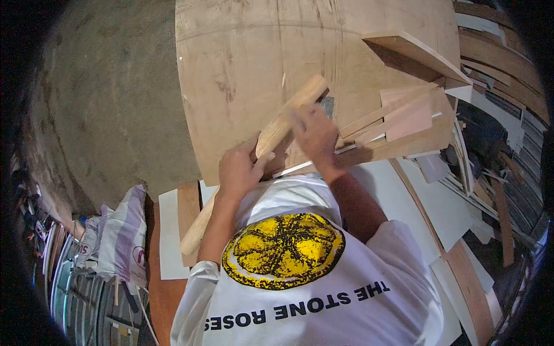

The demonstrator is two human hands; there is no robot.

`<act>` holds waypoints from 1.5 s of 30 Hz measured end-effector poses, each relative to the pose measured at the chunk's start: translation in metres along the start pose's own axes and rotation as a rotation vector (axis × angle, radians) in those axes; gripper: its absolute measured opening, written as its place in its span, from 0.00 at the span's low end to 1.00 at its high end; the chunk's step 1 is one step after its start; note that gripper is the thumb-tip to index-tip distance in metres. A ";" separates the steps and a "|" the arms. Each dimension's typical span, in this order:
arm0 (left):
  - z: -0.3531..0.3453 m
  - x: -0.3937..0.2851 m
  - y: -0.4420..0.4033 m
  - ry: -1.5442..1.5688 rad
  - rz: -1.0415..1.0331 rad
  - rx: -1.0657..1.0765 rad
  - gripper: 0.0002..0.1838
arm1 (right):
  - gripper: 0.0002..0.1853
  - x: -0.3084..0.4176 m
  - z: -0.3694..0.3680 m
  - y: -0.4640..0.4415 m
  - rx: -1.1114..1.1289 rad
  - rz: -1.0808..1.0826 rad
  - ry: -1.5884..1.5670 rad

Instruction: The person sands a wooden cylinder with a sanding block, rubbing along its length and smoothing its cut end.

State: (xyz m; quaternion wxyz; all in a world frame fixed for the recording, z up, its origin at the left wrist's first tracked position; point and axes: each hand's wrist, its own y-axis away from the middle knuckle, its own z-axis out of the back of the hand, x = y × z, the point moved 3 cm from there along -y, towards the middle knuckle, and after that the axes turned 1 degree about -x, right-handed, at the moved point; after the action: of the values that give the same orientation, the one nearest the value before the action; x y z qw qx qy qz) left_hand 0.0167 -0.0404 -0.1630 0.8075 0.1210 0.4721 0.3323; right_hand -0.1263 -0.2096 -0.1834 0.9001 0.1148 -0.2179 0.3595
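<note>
A long rounded wooden piece slants from the lower left, under my left forearm, up to the middle of a plywood sheet. My left hand is closed around its middle. Against the upper part, my right hand is blurred by motion, its fingers bent at the wood; whether they hold anything is hidden. A small grey piece shows just beyond my right hand. Thin wood strips and a pinkish flat piece lie on the plywood to the right.
An upright board stands at the plywood's right side. White panels and stacked offcuts lie to the right. At the lower left are a white sack and metal strips. A wall or floor surface extends left.
</note>
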 end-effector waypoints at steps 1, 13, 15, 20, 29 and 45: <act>-0.001 -0.002 0.000 0.017 0.003 0.009 0.33 | 0.14 -0.023 -0.004 -0.016 -0.124 -0.005 0.012; -0.007 -0.006 -0.002 0.039 0.057 0.037 0.33 | 0.10 -0.018 0.007 -0.007 -0.078 -0.044 -0.019; -0.012 -0.006 -0.001 0.009 0.018 -0.003 0.31 | 0.10 -0.029 0.012 -0.015 -0.187 -0.095 -0.016; -0.012 -0.003 -0.006 0.059 0.057 0.038 0.31 | 0.10 0.012 0.006 0.030 0.005 0.076 -0.226; -0.016 -0.005 -0.007 0.036 0.091 0.075 0.32 | 0.10 -0.030 0.006 -0.015 -0.137 -0.184 0.005; -0.022 0.000 -0.003 0.086 0.071 0.048 0.28 | 0.11 0.022 0.008 0.037 0.048 0.022 -0.220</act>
State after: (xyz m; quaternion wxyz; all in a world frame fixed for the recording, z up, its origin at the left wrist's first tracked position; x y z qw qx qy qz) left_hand -0.0001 -0.0454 -0.1762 0.7712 0.1425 0.5094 0.3542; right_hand -0.1409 -0.1732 -0.1639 0.8638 0.1727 -0.3078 0.3596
